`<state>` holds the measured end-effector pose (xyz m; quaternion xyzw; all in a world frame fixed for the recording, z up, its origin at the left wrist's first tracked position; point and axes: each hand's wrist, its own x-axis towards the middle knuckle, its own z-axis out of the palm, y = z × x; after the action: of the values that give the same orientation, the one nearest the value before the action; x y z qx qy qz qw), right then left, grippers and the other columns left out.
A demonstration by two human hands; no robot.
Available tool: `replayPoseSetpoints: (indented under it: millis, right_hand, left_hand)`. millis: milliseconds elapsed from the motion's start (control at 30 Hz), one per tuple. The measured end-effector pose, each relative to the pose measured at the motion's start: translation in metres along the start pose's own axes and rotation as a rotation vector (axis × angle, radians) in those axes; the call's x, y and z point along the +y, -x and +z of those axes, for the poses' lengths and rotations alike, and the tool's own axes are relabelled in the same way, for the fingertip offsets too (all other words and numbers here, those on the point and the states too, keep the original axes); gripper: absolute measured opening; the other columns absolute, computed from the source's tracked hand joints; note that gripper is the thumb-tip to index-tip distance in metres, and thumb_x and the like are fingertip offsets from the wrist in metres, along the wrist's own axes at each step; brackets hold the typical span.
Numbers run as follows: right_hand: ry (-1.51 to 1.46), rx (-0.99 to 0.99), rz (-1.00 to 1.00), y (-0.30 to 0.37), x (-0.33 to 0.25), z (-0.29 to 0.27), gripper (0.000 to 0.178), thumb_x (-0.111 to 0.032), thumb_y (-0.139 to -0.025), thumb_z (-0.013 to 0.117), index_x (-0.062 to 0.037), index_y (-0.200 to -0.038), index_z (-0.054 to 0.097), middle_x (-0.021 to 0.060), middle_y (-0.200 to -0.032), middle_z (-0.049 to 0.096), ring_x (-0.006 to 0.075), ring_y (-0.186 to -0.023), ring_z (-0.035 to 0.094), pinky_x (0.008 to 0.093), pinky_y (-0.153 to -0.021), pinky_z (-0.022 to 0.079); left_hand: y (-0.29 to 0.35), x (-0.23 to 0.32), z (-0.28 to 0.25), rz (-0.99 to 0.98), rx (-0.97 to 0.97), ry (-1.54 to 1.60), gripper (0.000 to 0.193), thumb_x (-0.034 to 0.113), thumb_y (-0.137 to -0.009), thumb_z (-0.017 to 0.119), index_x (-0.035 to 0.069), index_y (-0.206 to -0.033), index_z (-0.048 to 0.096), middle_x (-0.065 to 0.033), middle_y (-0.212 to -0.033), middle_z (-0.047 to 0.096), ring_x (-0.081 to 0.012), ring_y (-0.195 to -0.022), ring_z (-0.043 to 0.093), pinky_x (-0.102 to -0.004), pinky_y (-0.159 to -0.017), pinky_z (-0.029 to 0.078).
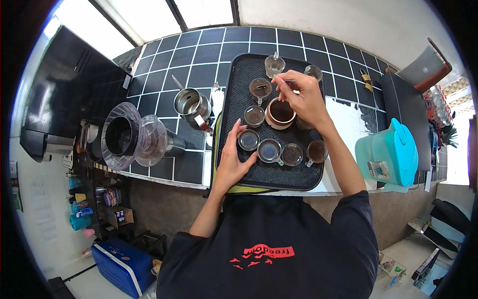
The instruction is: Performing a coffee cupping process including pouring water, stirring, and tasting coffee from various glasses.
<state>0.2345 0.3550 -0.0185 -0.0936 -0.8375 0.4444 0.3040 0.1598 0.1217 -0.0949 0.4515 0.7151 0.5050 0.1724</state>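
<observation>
A black textured tray (pixel 279 180) carries several small glass cups, most with dark liquid in them. My right hand (pixel 302 97) is closed in a pinch on a thin spoon (pixel 289 80), whose tip I cannot make out, close to a glass cup (pixel 260 88) of brown liquid. Below that hand stands a brown and white ceramic bowl (pixel 280 113) with dark contents. My left hand (pixel 233 162) lies at the tray's left side, fingers and thumb spread around a glass cup (pixel 248 140); whether it touches the cup is unclear. Another glass cup (pixel 269 150) stands beside the thumb.
Left of the tray are a steel pitcher (pixel 191 103) and a clear plastic dripper (pixel 153 142). A black machine (pixel 74 89) stands farther left. On the right sit a turquoise-lidded water jug (pixel 386 157) and a padlock (pixel 366 79). Black tiles (pixel 209 54) cover the counter.
</observation>
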Motion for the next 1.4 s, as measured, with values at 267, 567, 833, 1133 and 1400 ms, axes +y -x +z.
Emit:
replayPoseSetpoints:
  millis: [267, 567, 833, 1133, 1400]
  right_hand:
    - [-0.003, 0.037, 0.015, -0.007, 0.002, -0.001, 0.016, -0.010, -0.098, 0.061, 0.0033, -0.098, 0.068, 0.0049, -0.072, 0.064, 0.0077, -0.062, 0.060, 0.0236, -0.055, 0.049]
    - [0.024, 0.128, -0.049, -0.011, 0.008, 0.003, 0.017, -0.010, -0.099, 0.059, 0.0037, -0.094, 0.069, 0.0035, -0.066, 0.062, 0.0066, -0.057, 0.058, 0.0225, -0.050, 0.045]
    - [0.066, 0.235, -0.043, -0.016, 0.009, 0.006, 0.023, -0.011, -0.098, 0.059, 0.0036, -0.084, 0.069, 0.0043, -0.059, 0.063, 0.0073, -0.051, 0.059, 0.0226, -0.046, 0.044]
    - [0.030, 0.258, 0.155, -0.019, 0.001, 0.002, 0.031, -0.017, -0.099, 0.058, 0.0045, -0.079, 0.068, 0.0061, -0.057, 0.063, 0.0099, -0.046, 0.061, 0.0237, -0.044, 0.046]
    - [0.014, 0.272, 0.176, -0.019, 0.004, 0.002, 0.031, -0.017, -0.098, 0.057, 0.0048, -0.078, 0.067, 0.0073, -0.057, 0.064, 0.0127, -0.045, 0.063, 0.0255, -0.043, 0.047]
  left_hand:
    - [0.000, -0.003, 0.002, -0.040, 0.005, 0.059, 0.093, 0.002, -0.076, 0.076, 0.002, -0.153, 0.023, -0.0196, -0.135, 0.052, -0.0297, -0.127, 0.052, -0.0389, -0.110, 0.038]
    - [-0.001, -0.002, 0.001, -0.051, -0.020, 0.048, 0.088, 0.002, -0.079, 0.072, 0.005, -0.153, 0.024, -0.0178, -0.135, 0.053, -0.0284, -0.126, 0.053, -0.0399, -0.110, 0.037]
    - [-0.001, -0.002, 0.002, -0.054, -0.025, 0.066, 0.088, 0.002, -0.079, 0.073, 0.005, -0.153, 0.024, -0.0178, -0.135, 0.054, -0.0289, -0.126, 0.053, -0.0401, -0.109, 0.037]
    - [0.000, -0.001, 0.001, -0.050, -0.028, 0.061, 0.088, 0.002, -0.080, 0.072, 0.006, -0.153, 0.024, -0.0181, -0.136, 0.054, -0.0292, -0.127, 0.053, -0.0403, -0.109, 0.038]
    - [-0.001, -0.001, 0.001, -0.044, -0.030, 0.042, 0.090, 0.003, -0.080, 0.073, 0.005, -0.154, 0.023, -0.0188, -0.136, 0.054, -0.0299, -0.126, 0.054, -0.0407, -0.107, 0.040]
